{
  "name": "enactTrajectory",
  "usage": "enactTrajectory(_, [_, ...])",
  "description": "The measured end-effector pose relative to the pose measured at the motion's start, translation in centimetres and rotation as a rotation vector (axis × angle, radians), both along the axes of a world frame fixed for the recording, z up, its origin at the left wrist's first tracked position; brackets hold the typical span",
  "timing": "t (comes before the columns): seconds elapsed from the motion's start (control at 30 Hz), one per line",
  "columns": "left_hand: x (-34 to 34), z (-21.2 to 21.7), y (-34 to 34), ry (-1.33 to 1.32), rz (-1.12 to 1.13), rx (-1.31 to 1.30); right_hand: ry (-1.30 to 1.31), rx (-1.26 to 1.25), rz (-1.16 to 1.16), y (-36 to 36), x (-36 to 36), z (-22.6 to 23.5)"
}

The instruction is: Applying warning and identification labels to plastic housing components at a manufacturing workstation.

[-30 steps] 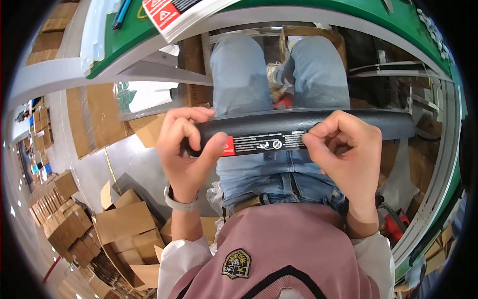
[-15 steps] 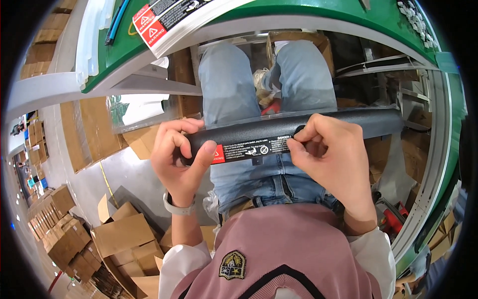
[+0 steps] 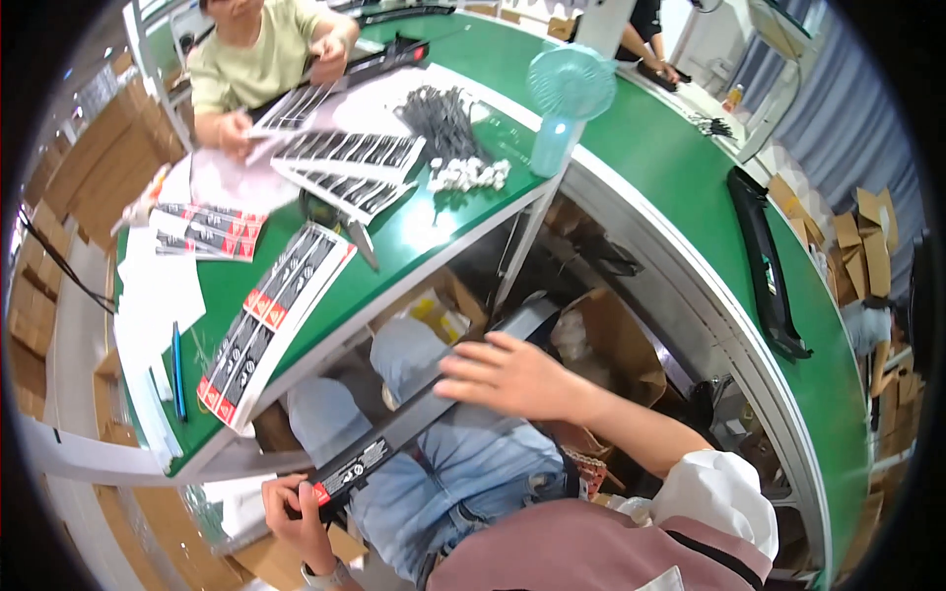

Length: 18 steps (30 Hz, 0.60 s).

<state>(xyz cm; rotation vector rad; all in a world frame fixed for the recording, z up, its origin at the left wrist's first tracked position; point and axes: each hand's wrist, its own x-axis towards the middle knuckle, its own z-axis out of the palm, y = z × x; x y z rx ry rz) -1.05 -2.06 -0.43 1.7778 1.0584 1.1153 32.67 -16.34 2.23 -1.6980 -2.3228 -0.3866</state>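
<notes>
A long black plastic bar-shaped part (image 3: 419, 416) lies slantwise across my thighs, its near end low on the left and its far end up to the right. My left hand (image 3: 296, 514) grips the near end, thumb on top, beside a black label with a red end (image 3: 360, 467) stuck to the bar. My right hand (image 3: 507, 378) is flat with its fingers stretched out, over the middle of the bar and slightly blurred. Whether it touches the bar I cannot tell.
On the green table (image 3: 404, 258) lie label sheets (image 3: 271, 320), a blue pen (image 3: 178, 369), scissors (image 3: 340, 225) and a bundle of dark cables with white connectors (image 3: 448, 123). A turquoise fan (image 3: 570, 89) stands nearby. Across the table a person (image 3: 258, 59) holds a sheet. Another black part (image 3: 764, 261) rests at right.
My view has swung up and right, bringing the tabletop and co-workers into sight. My right hand has left its pinch at the label and opened out flat. The bar now slants.
</notes>
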Motion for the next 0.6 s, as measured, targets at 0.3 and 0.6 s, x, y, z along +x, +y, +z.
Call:
enactTrajectory(0.3, [0.9,4.8,-1.8,-0.068,-0.090,0.109,-0.211,0.134,-0.078,-10.0,5.9,3.8])
enactTrajectory(0.6, [7.6,7.2,-3.9,-0.304,-0.377,0.137,0.401,0.586,-1.364,-34.1,7.0,13.7])
